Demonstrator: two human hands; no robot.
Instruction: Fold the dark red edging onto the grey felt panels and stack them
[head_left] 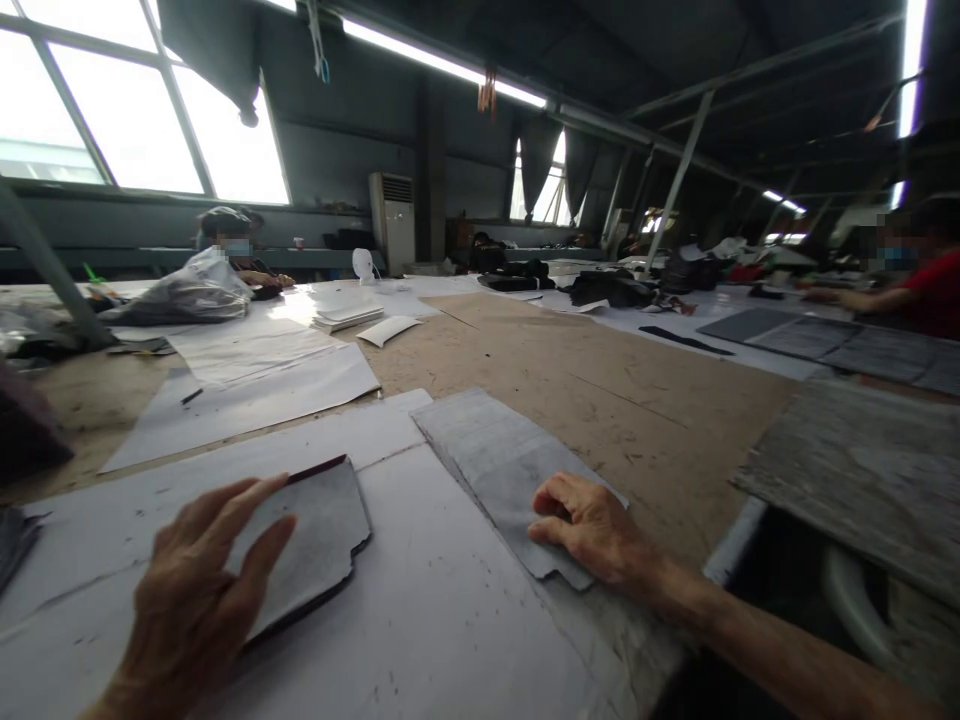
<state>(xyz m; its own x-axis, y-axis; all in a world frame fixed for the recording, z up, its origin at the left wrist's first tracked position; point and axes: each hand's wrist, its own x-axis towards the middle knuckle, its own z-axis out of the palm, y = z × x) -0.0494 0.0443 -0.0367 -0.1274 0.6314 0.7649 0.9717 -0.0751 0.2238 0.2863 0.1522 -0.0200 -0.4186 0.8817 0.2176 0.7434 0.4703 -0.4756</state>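
Observation:
My left hand (202, 590) lies over a grey flat piece (319, 530) with a notched right edge and a dark rim along its top. Its fingers are stretched out and the thumb is spread, touching the piece from above. To the right, my right hand (592, 530) rests on a longer grey panel (480, 450), which looks like fabric or thin sheet material. There the fingers are curled, with the fingertips close to the thumb. Whatever may be between those fingertips is hidden. Both pieces lie on white paper sheets (420, 620) at the table's near side.
Brown board (555, 370) covers the table's middle. A stack of white sheets (345, 315) and a small white fan (364, 266) stand farther back. At right is a worn grey board (862, 470). Co-workers sit at far left (232, 245) and far right (930, 280).

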